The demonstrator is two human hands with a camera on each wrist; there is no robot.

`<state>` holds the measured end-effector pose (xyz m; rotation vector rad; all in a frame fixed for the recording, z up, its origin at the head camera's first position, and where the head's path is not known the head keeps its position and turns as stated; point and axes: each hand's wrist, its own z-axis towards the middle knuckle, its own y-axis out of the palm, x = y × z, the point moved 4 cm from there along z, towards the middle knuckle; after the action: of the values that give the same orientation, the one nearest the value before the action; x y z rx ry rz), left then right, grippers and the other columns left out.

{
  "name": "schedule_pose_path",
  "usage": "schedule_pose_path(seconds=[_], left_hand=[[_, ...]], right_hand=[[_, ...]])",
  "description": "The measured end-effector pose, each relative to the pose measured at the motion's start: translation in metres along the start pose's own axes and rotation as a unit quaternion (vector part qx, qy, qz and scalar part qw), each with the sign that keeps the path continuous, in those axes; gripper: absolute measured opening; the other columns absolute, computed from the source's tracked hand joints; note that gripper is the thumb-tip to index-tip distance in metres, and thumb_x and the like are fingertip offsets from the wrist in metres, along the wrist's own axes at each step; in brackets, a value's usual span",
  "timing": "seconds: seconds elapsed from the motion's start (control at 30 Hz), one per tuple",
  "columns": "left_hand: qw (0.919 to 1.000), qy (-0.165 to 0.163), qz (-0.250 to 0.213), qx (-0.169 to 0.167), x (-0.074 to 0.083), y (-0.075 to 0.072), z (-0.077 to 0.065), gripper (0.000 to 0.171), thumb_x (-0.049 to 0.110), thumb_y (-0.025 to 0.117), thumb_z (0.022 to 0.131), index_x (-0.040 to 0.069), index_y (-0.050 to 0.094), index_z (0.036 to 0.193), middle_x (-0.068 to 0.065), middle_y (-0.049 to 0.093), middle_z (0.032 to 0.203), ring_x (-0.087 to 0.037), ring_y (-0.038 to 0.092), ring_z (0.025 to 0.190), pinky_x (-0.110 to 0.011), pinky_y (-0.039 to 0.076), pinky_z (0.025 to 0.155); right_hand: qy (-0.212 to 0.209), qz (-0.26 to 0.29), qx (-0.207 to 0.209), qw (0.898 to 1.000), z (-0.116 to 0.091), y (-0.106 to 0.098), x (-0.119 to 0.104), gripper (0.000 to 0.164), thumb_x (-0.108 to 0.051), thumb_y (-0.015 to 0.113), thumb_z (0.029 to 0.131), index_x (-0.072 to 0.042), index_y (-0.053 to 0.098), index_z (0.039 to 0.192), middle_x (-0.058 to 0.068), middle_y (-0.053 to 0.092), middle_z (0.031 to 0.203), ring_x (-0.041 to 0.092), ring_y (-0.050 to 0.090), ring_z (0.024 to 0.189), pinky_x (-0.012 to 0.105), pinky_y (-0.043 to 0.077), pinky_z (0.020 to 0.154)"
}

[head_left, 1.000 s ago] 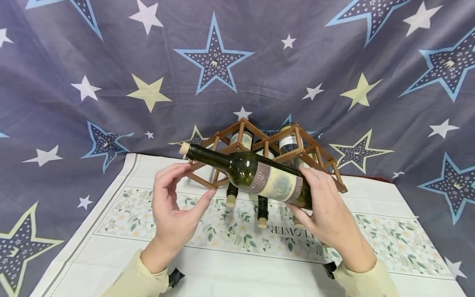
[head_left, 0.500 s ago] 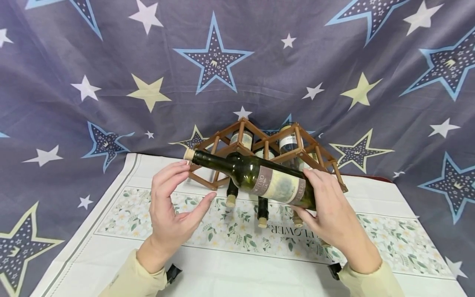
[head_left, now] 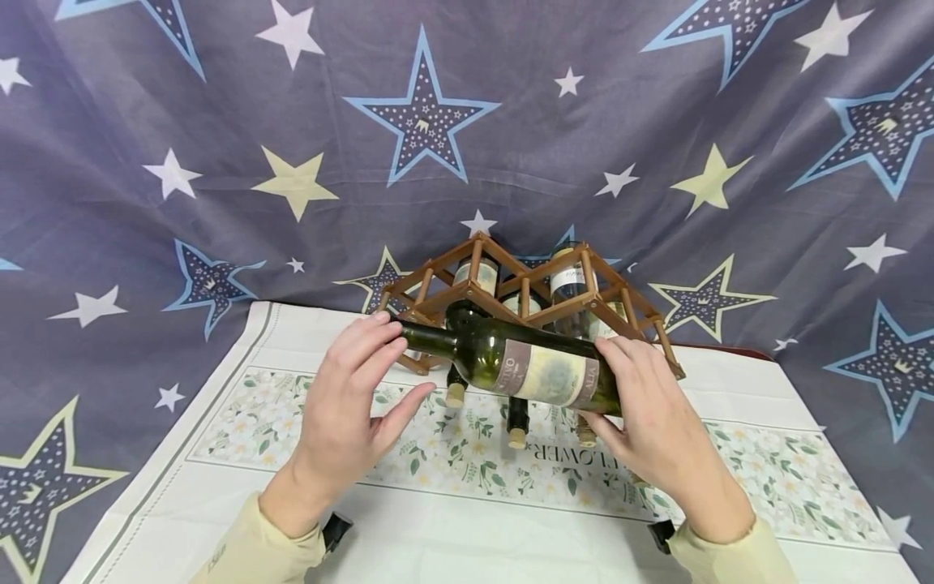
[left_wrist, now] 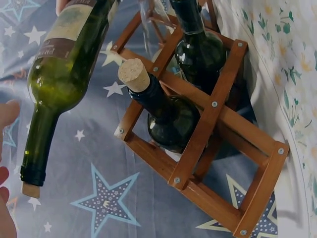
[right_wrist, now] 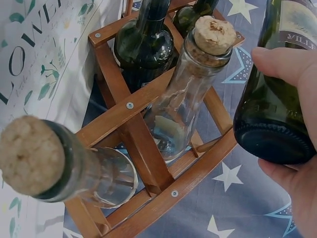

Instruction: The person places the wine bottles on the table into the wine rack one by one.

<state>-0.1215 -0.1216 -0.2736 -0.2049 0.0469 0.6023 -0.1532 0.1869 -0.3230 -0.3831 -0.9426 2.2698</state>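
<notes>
A green wine bottle (head_left: 547, 373) with a cream and brown label is held nearly level in front of the rack, its neck to the left. My right hand (head_left: 657, 414) grips it near the base, thumb and fingers on opposite sides in the right wrist view. By the neck, my left hand (head_left: 339, 418) is spread, thumb apart from the fingers, and hides the cork in the head view. The left wrist view shows that cork (left_wrist: 30, 190) with the left fingertips (left_wrist: 9, 113) beside it. Behind stands a wooden wine rack (left_wrist: 196, 139) bearing several corked bottles.
In the rack are a dark green bottle (left_wrist: 171, 126) and a clear bottle (right_wrist: 181, 104) with cork stoppers. Several necks stick out toward me, one with a cork (head_left: 517, 439). A floral white cloth (head_left: 467, 519) covers the table; a star-patterned curtain (head_left: 511, 170) hangs behind.
The bottle has shifted slightly right and its neck has dipped. My left hand has come over the cork end, hiding it from the head view. The right hand keeps its grip.
</notes>
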Motion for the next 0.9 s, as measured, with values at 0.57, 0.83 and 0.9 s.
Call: schedule_pose_path(seconds=[0.57, 0.83, 0.9], left_hand=[[0.9880, 0.019, 0.031, -0.150, 0.002, 0.010, -0.010, 0.034, 0.010, 0.054, 0.100, -0.012, 0.058, 0.127, -0.025, 0.057, 0.132, -0.040, 0.054, 0.122, -0.048, 0.041, 0.105], [0.9783, -0.006, 0.037, -0.204, 0.000, 0.016, -0.021, 0.041, 0.006, 0.055, 0.094, -0.010, 0.057, 0.131, -0.021, 0.055, 0.137, -0.037, 0.052, 0.127, -0.047, 0.037, 0.109], [0.9761, -0.011, 0.041, -0.213, -0.001, 0.017, -0.023, 0.040, 0.006, 0.052, 0.097, -0.009, 0.056, 0.133, -0.021, 0.055, 0.138, -0.036, 0.052, 0.127, -0.047, 0.036, 0.110]], right_hand=[[-0.019, -0.034, -0.011, 0.999, 0.001, -0.001, -0.006, 0.092, -0.017, 0.082, 0.066, 0.009, 0.042, 0.145, 0.026, 0.051, 0.133, 0.046, 0.046, 0.120, 0.051, 0.032, 0.109], [-0.027, -0.053, -0.025, 0.998, 0.004, -0.002, -0.012, 0.093, -0.016, 0.084, 0.064, 0.008, 0.044, 0.144, 0.026, 0.053, 0.130, 0.045, 0.048, 0.117, 0.053, 0.035, 0.106], [-0.031, -0.057, -0.026, 0.998, 0.005, -0.003, -0.013, 0.094, -0.015, 0.085, 0.063, 0.008, 0.044, 0.144, 0.027, 0.053, 0.130, 0.046, 0.048, 0.116, 0.053, 0.035, 0.105]])
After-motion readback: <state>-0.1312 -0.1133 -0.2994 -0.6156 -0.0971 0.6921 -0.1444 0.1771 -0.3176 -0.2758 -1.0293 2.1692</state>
